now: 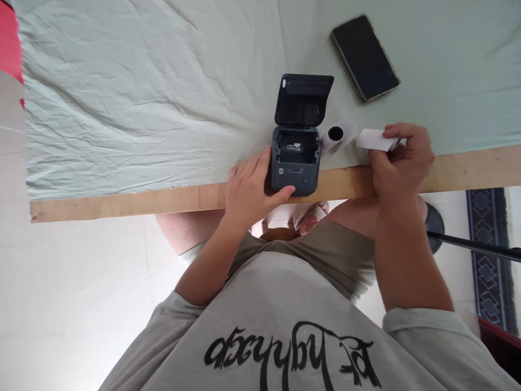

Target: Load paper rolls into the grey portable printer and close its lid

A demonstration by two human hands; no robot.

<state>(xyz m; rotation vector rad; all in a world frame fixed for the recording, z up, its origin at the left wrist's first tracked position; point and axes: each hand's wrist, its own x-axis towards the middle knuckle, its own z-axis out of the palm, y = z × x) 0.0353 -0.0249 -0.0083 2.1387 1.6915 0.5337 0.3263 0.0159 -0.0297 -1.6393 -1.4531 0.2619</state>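
A small dark printer (297, 176) stands near the table's front edge with its lid (303, 100) raised and its inner compartment showing. My left hand (250, 190) grips the printer's left side, thumb on its front. Pinched between the fingers of my right hand (401, 155) is a white paper roll (376, 139), held just above the cloth. Between the printer and that roll lies another white roll (336, 134) with a black core, a loose strip of its paper curling to the right.
A black phone (365, 58) in a clear case lies behind the rolls. Pale green cloth (142, 98) covers the table, whose wooden edge (130, 201) runs along the front. A black pole (472, 244) is at the lower right.
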